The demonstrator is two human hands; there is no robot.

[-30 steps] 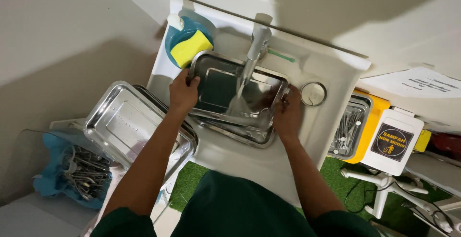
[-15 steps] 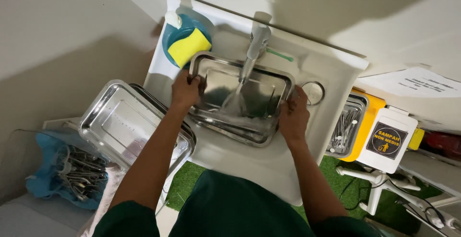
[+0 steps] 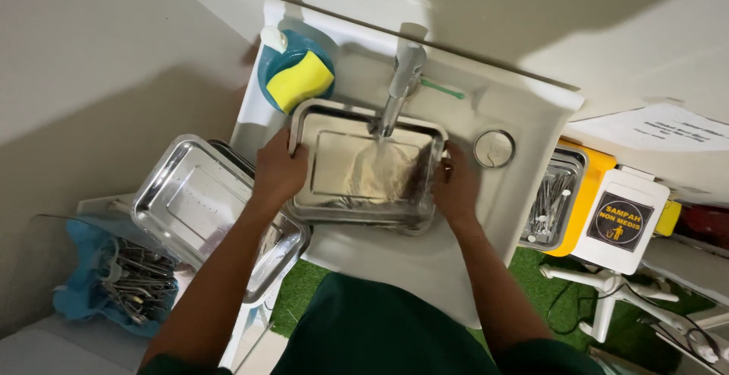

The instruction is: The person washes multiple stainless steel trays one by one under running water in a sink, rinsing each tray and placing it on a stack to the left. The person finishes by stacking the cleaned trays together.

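Observation:
A rectangular steel tray (image 3: 334, 164) is held level over the white sink (image 3: 524, 117), under the running faucet (image 3: 400, 79). Water pours onto the tray's middle and pools there. My left hand (image 3: 279, 171) grips the tray's left rim. My right hand (image 3: 454, 185) grips its right rim. Another steel tray edge shows just beneath the held one.
A yellow sponge (image 3: 301, 80) lies in a blue dish (image 3: 272, 71) on the sink's back left corner. A second steel tray (image 3: 190, 193) rests to the left, with metal instruments on blue cloth (image 3: 121, 276) beyond. A yellow bin (image 3: 588, 185) with an instrument tray (image 3: 550, 200) stands right.
The tray has been levelled and shifted slightly toward me under the stream. Both hands stay on its rims, and the view has moved a little to the right.

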